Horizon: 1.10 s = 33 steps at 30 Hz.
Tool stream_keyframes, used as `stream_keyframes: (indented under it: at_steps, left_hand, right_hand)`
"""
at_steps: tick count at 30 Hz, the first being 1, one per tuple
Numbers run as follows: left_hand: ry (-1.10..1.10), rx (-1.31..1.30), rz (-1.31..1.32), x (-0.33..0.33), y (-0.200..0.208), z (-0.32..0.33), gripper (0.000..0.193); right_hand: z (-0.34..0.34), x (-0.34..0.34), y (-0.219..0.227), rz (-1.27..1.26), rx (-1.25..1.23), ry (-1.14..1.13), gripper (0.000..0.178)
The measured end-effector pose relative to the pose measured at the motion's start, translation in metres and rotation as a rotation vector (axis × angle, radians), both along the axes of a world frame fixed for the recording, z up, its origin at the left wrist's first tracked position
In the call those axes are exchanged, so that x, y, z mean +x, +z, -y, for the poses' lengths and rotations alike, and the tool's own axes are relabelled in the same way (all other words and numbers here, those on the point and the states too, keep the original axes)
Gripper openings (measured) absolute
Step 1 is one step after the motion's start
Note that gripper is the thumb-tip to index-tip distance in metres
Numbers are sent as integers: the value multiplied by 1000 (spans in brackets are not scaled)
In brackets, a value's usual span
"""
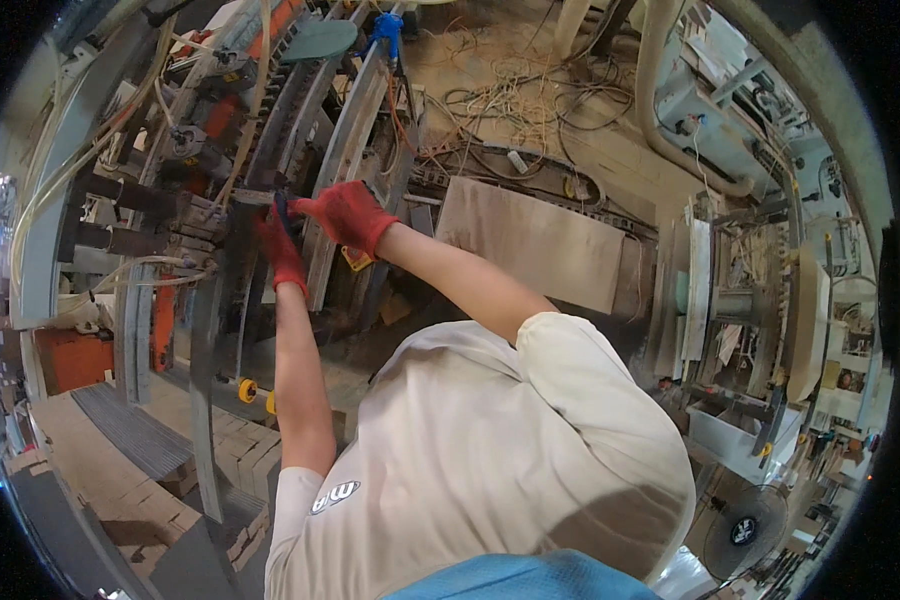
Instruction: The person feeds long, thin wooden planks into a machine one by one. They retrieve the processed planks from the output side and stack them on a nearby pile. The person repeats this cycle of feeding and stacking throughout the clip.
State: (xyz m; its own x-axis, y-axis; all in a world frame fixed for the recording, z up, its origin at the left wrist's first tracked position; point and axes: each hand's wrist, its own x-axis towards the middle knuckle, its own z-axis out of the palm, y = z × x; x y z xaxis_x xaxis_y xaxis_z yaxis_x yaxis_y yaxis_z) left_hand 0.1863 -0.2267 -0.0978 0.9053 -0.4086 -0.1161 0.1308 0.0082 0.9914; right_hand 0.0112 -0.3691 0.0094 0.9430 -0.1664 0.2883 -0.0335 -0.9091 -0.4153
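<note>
A small dark-blue piece (282, 207) is pointing twelve to six, lying at twelve o'clock from the left hand (281, 245) and nine from the right hand (352, 218). Both hands are curling; I cannot tell which is holding it.

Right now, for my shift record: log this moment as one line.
right hand: red-gloved, by metal rail; left hand: red-gloved, beside right; grip: unclear

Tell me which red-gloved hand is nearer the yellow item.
The right hand: the yellow item shows just below it, while the left hand is farther away.
</note>
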Motion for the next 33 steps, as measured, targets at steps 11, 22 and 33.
stream_keyframes:
  at_steps: [11,22,33]
  left_hand:
    - [3,-292,-420,1,8,23,32]
    - [135,-180,-140,25,-12,15,37]
    - [275,-277,-99,30,-4,14,45]
  right_hand:
    - [2,2,-12,39,90,-90,47]
    - [-40,-172,-45,410,50,-192,43]
    - [-104,-533,-354,-1242,926,-1140,41]
